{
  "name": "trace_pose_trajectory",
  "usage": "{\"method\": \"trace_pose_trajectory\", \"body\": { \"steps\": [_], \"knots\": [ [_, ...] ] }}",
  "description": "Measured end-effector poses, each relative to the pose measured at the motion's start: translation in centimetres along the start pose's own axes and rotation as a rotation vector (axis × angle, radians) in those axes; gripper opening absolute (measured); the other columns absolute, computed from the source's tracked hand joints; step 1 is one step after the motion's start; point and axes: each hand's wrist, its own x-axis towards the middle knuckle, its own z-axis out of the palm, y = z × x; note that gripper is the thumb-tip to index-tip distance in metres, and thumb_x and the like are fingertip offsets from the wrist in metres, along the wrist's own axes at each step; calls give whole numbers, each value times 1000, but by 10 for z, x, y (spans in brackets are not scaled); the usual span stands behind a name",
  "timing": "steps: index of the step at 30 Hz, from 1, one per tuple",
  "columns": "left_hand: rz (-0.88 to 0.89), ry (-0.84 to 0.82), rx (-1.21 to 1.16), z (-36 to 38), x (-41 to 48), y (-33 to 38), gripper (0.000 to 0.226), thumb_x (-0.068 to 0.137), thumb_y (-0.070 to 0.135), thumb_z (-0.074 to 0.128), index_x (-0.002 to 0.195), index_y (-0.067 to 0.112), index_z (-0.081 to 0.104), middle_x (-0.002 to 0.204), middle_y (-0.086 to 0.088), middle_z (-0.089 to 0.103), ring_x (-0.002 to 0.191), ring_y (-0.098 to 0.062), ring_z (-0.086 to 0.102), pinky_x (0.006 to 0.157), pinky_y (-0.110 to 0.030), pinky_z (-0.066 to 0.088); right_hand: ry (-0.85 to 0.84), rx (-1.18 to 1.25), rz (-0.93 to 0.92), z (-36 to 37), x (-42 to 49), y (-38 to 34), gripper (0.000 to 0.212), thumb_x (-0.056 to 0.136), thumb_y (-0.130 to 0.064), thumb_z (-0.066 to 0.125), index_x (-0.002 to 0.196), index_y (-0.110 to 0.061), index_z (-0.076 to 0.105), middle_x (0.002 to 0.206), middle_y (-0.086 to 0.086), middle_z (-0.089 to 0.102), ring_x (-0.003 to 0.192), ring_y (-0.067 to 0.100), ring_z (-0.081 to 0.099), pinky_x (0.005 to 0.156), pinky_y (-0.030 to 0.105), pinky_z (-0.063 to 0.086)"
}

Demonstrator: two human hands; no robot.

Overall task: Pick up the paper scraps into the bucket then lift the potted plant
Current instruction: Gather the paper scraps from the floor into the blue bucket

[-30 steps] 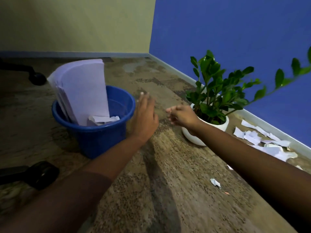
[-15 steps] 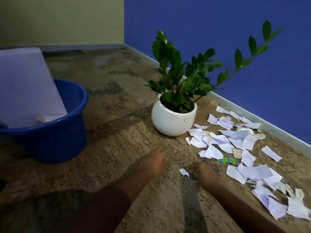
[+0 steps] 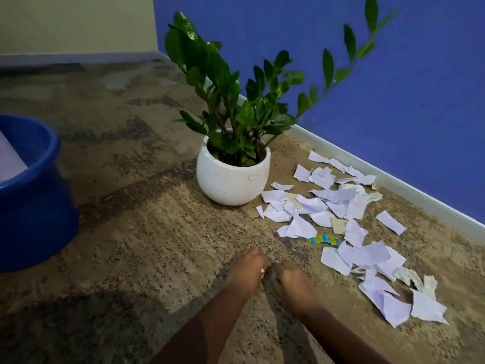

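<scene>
A white pot (image 3: 231, 179) with a green leafy plant (image 3: 236, 106) stands on the floor near the blue wall. Several white paper scraps (image 3: 349, 224) lie scattered to its right and towards me. The blue bucket (image 3: 34, 206) sits at the left edge, partly cut off, with white paper (image 3: 9, 158) inside. My left hand (image 3: 246, 269) and my right hand (image 3: 288, 279) are side by side low on the floor, both with curled fingers. A sliver of a small paper scrap (image 3: 262, 271) shows at my left hand's fingers. The right hand's fingertips are hidden.
A coloured blue-and-yellow scrap (image 3: 324, 239) lies among the white ones. A white skirting board (image 3: 393, 179) runs along the blue wall on the right. Mottled brown floor (image 3: 131, 232) stretches between bucket and pot.
My view swung right from the bucket to the plant and scraps. Both hands dropped from the bucket to the floor and closed together on the small scrap that lay between them.
</scene>
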Motion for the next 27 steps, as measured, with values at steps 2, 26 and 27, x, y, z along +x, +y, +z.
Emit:
{"method": "trace_pose_trajectory", "body": {
  "steps": [2,26,27],
  "knots": [
    [-28,49,-91,2,3,-1,26,92,5,48,114,10,62,127,-9,53,119,-23,48,96,-30,41,-7,29,-2,-1,1,0,28,97,-26,38,109,-9,57,113,8,55,104,21,54,86,29,39],
    [-635,181,-1670,-8,33,-11,36,102,4,25,132,-5,43,65,-4,40,55,-11,37,38,-15,37,81,253,408,-40,83,46,70,81,-51,62,139,-20,40,148,10,37,136,27,33,112,40,33],
    [-626,180,-1680,-8,33,-11,36,102,4,25,131,-4,44,67,-4,43,57,-11,39,43,-17,39,-10,225,449,-40,88,48,83,77,-60,61,145,-23,29,153,11,28,140,31,26,114,44,30]
  ]
}}
